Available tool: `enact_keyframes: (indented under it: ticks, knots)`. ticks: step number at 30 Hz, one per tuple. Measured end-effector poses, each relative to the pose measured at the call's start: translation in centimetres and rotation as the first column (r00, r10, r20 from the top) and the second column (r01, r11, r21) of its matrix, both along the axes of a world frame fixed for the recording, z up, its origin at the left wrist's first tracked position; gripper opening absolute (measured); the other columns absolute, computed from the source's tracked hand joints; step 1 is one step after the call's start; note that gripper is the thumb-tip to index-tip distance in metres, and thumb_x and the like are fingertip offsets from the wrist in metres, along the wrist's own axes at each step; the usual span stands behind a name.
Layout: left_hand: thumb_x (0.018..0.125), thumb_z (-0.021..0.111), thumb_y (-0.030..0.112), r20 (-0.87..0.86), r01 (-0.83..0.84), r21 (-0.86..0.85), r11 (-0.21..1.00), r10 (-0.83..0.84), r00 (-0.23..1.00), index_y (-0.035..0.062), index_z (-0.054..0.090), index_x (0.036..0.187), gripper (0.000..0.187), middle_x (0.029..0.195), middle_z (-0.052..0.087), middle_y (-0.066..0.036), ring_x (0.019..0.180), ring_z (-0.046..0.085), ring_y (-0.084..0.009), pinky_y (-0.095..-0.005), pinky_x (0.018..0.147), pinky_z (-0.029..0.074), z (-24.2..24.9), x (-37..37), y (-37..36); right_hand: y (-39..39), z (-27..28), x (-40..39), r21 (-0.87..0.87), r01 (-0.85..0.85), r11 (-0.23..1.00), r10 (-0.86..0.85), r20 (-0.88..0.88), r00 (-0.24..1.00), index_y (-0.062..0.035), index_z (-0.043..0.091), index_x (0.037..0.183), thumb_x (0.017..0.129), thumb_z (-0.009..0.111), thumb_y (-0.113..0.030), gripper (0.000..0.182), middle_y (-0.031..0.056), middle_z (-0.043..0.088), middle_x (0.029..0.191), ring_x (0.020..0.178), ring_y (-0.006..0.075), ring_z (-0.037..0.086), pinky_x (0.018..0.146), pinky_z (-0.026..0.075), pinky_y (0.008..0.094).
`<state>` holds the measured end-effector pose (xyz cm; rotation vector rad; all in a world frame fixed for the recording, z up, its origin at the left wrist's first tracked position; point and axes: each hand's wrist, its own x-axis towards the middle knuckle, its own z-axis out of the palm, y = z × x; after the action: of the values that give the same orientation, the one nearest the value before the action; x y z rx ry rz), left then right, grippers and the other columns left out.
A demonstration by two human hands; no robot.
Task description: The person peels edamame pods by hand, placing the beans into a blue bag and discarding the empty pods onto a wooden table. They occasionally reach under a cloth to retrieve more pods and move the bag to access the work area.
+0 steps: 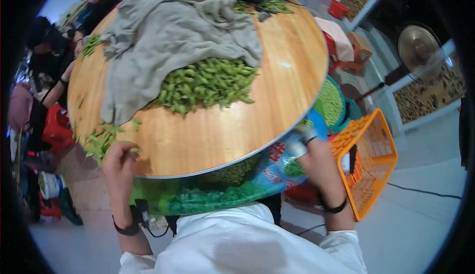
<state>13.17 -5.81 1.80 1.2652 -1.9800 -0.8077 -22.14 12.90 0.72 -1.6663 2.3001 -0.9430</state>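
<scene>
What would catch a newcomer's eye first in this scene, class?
A heap of green pods lies mid-table on the round wooden table, half under a grey cloth. At the near edge, the left hand touches loose pods; the right hand is by an orange basket.

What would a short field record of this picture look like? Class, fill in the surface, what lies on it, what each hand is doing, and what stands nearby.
Surface: round wooden table with a metal rim
On it: heap of green pods, partly under a grey cloth; smaller pile of pods at the near left edge
Left hand: at the table edge, fingers closed on a pod or two
Right hand: at the edge of a printed plastic bag below the rim; grip unclear
Nearby: orange basket on the floor; other people at the far left
</scene>
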Motion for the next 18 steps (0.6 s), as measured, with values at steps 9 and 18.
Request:
enact_keyframes:
  ticks: [9, 18]
  knots:
    - [0.071, 0.056, -0.006, -0.261, -0.117, -0.166, 0.979, 0.070, 0.963, 0.0024, 0.059, 0.091, 0.022, 0.078, 0.061, -0.005, 0.074, 0.060, -0.0239, -0.0306, 0.067, 0.045, 7.4, 2.5, 1.0, -4.3, -1.0, -27.8, -0.029, 0.298, 0.954, -0.280, -0.435, 0.856, 0.0005, 0.058, 0.073, 0.079, 0.057, -0.018, 0.020, 0.0138, 0.056, 0.058, 0.052, 0.0315, 0.057, 0.049, 0.045, 0.0378]
    - [0.084, 0.055, 0.001, -0.655, 0.765, -0.626, 0.152, -0.634, -0.411, -0.0010, 0.063, 0.072, 0.015, 0.067, 0.058, -0.011, 0.063, 0.060, -0.0240, -0.0357, 0.069, 0.055, 13.5, -1.5, 8.6, -17.1, -3.7, -28.9, 0.085, 0.531, 0.843, -0.501, 0.479, 0.720, -0.0050, 0.057, 0.070, 0.085, 0.048, -0.024, 0.025, 0.0056, 0.056, 0.057, 0.044, 0.0167, 0.052, 0.038, 0.039, 0.0306]
